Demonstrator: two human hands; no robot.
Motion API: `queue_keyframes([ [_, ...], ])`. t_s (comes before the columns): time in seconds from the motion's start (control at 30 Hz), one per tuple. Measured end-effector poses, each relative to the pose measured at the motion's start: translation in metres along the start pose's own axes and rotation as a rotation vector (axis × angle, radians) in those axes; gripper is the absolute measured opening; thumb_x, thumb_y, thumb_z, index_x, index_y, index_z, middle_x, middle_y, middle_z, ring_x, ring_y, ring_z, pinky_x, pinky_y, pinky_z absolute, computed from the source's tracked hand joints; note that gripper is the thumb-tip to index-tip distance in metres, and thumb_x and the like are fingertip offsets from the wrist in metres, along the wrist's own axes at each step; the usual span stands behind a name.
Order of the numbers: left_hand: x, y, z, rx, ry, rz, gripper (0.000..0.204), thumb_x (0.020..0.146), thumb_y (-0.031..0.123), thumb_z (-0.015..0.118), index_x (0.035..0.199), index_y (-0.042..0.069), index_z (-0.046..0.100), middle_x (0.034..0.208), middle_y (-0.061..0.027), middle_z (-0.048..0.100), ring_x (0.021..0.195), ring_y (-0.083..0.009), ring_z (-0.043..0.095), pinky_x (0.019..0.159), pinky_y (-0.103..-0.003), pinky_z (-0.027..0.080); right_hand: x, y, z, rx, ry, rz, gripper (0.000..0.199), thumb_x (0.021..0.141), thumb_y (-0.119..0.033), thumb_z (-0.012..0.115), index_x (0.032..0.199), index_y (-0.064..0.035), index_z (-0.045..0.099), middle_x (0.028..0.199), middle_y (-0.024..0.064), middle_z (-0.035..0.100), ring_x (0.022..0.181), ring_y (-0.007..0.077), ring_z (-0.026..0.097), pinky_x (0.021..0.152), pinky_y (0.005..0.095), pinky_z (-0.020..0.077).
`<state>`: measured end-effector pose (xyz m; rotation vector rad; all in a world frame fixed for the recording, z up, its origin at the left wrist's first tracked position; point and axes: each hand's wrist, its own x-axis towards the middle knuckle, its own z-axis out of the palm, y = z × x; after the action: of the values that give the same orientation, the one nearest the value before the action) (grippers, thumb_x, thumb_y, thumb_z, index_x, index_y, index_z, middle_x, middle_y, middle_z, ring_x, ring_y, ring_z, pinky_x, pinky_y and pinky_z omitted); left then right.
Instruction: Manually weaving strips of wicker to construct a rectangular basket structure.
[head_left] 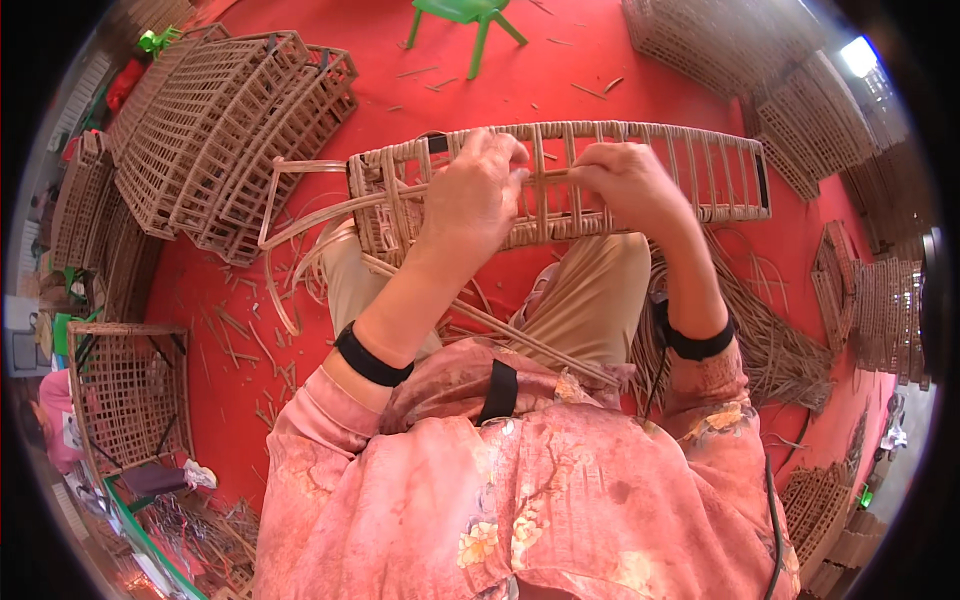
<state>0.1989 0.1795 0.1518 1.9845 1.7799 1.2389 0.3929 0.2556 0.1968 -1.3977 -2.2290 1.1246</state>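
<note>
No readable text, labels, numbers or signs anywhere in view

Our left grip (473, 195) reaches rightward, thumb (517, 178) just below its bent fingers (506, 148). Near its right, our right grip (625, 185) pinches, turned toward it. Behind each grip, our forearms (700, 285) slope outward; our legs (605, 285) spread below.

Red floor (660, 100), 1 green seat (458, 10)

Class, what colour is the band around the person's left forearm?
The band is black; the head view shows it.
</note>
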Motion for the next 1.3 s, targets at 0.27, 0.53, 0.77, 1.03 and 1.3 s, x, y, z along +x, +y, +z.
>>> queue_keyframes([
  [0.27,0.037,0.017,0.026,-0.382,-0.307,-0.105,0.019,0.091,0.010,0.062,0.109,0.004,0.068,0.078,-0.0098,0.066,0.066,-0.0142,0.061,0.063,-0.032,0.050,-0.011,0.015,-0.027,0.103,0.203,0.112,0.025,0.093,-0.019,0.062,0.104,0.0004,0.073,0.061,0.0041,0.061,0.053,0.0095,0.054,0.050,0.0293,0.0436],
  [0.53,0.031,0.036,0.028,0.088,-0.115,-0.076,0.017,0.086,0.013,0.065,0.100,0.004,0.062,0.072,-0.0088,0.066,0.067,-0.0202,0.067,0.062,-0.037,0.050,-0.002,0.019,-0.019,-0.122,0.060,0.006,0.030,0.087,-0.016,0.053,0.102,0.0020,0.072,0.068,0.0145,0.068,0.060,0.0207,0.067,0.058,0.0369,0.0531],
  [0.77,0.039,0.030,0.033,-0.118,-0.212,-0.145,0.016,0.086,0.008,0.069,0.100,0.004,0.062,0.076,-0.0119,0.066,0.075,-0.0247,0.068,0.071,-0.038,0.052,0.016,0.031,-0.029,0.061,-0.222,0.185,0.022,0.087,-0.017,0.053,0.077,0.0011,0.062,0.064,0.0117,0.066,0.052,0.0174,0.064,0.050,0.0334,0.0516],
  [1.03,0.041,0.034,0.044,-0.016,-0.226,-0.034,0.015,0.087,0.007,0.069,0.100,0.003,0.062,0.083,-0.0122,0.065,0.081,-0.0247,0.069,0.074,-0.038,0.053,-0.005,0.048,-0.024,-0.141,0.193,-0.060,0.025,0.089,-0.023,0.064,0.093,-0.0001,0.072,0.066,0.0114,0.067,0.056,0.0156,0.064,0.056,0.0330,0.0524],
  [1.3,0.074,0.057,0.064,-0.657,-0.518,-0.030,0.025,0.099,0.020,0.060,0.114,0.002,0.067,0.098,-0.0058,0.066,0.073,-0.0114,0.066,0.069,-0.028,0.052,-0.048,0.034,-0.081,0.042,0.389,-0.009,0.019,0.094,-0.017,0.064,0.092,0.0003,0.072,0.061,0.0016,0.059,0.051,0.0061,0.050,0.048,0.0265,0.0410],
])
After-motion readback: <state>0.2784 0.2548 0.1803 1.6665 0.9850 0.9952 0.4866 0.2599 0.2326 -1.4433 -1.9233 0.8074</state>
